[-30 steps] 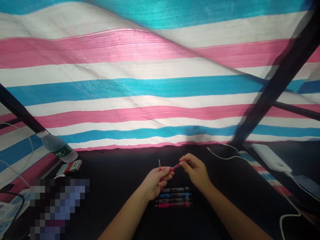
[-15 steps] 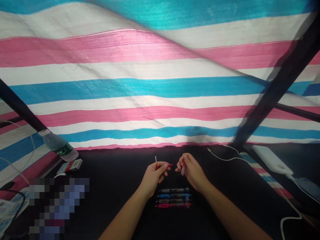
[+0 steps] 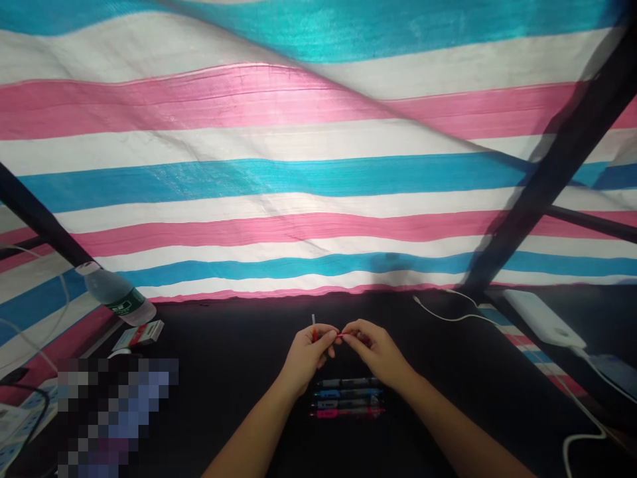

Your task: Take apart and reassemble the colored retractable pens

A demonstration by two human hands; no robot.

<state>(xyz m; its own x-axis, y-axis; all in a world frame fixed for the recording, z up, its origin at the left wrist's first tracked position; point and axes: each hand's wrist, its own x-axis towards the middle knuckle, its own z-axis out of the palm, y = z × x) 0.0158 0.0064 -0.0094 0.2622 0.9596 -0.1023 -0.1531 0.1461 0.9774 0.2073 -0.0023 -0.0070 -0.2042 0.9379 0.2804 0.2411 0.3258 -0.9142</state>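
Note:
My left hand (image 3: 309, 355) is closed, thumb and forefinger pinching a small red pen part (image 3: 340, 334). A thin pen refill (image 3: 314, 324), pale at the top and orange-red lower down, sticks up from behind its fingers. From the other side, the fingertips of my right hand (image 3: 375, 346) meet that red part and pinch its end. Whether anything else lies inside the right palm is hidden. Below the hands, several pens lie side by side: a dark one (image 3: 348, 383), a blue one (image 3: 346, 394), another dark one (image 3: 343, 403) and a red one (image 3: 343, 413).
On the left a plastic bottle (image 3: 117, 295) leans near a small box (image 3: 139, 335). A white power bank (image 3: 540, 317) with a white cable (image 3: 580, 398) lies on the right. Striped sheeting (image 3: 298, 226) rises behind the black tabletop (image 3: 229, 345), between dark frame bars.
My right hand has moved left and turned, bringing its fingertips to the red part in my left hand. The clear, red-ended piece it showed half a second ago is out of sight.

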